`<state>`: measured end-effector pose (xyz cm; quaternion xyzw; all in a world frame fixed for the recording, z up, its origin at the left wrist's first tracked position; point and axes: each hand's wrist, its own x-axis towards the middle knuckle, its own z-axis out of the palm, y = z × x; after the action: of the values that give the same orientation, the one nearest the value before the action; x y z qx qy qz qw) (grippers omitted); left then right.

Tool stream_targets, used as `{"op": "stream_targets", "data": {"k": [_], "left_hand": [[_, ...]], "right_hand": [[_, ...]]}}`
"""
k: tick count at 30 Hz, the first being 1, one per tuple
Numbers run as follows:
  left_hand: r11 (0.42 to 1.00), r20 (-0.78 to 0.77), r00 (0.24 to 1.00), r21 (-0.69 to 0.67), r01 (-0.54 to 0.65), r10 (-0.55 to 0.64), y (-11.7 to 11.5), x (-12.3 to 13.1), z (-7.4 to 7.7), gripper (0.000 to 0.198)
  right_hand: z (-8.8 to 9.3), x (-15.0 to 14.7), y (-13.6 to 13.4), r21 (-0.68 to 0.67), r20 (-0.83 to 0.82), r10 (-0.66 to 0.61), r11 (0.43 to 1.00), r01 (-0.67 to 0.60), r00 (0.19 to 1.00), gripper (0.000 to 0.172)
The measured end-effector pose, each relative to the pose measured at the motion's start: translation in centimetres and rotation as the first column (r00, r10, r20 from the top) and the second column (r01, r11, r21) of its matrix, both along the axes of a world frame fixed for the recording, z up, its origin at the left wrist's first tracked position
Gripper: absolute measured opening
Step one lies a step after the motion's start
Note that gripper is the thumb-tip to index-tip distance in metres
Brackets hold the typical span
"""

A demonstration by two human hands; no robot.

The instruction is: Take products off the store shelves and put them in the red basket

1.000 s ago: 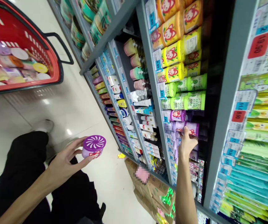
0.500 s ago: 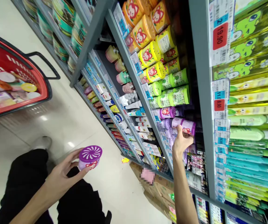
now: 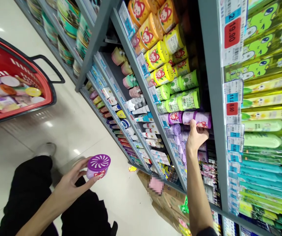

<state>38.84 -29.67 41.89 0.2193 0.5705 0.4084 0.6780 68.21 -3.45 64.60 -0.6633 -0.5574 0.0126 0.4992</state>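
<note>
Purple-topped tub [image 3: 98,165] sits in the left hand [image 3: 74,180], pinched between spread fingertips and thumb, above the floor [image 3: 64,131] and away from the red basket [image 3: 49,98]. The right hand [image 3: 196,136] reaches into the grey shelf [image 3: 133,49], fingers and thumb curled around a second purple tub [image 3: 202,120] lying on its side. A snug grip, with the tub kept level, helps avoid nudging the similar tubs beside it.

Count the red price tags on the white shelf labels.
2. One red tag reading 19.90 sits on a white label at top right; a second, reading 8.90, sits lower, beside the grey metal shelf upright. Others may be hidden.
</note>
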Motion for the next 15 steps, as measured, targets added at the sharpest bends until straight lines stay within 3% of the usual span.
{"op": "stream_targets", "data": {"k": [3, 8, 15], "left_hand": [[1.000, -0.010, 1.000, -0.014, -0.005, 0.005, -0.1, 0.1, 0.0, 0.087], [1.000, 0.008, 1.000, 0.008, 0.020, -0.020, 0.0, 0.0, -0.1, 0.083], [0.999, -0.005, 1.000, 0.038, -0.018, 0.018, -0.1, 0.1, -0.7, 0.079]], "right_hand": [[0.4, -0.5, 0.7, -0.059, -0.030, 0.074, 0.995, -0.076, 0.997, 0.057], [0.7, 0.3, 0.3, -0.145, -0.003, 0.038, 0.989, -0.038, 0.999, 0.055], [0.2, 0.7, 0.8, -0.076, -0.034, 0.065, 0.995, -0.068, 0.997, 0.055]]}}
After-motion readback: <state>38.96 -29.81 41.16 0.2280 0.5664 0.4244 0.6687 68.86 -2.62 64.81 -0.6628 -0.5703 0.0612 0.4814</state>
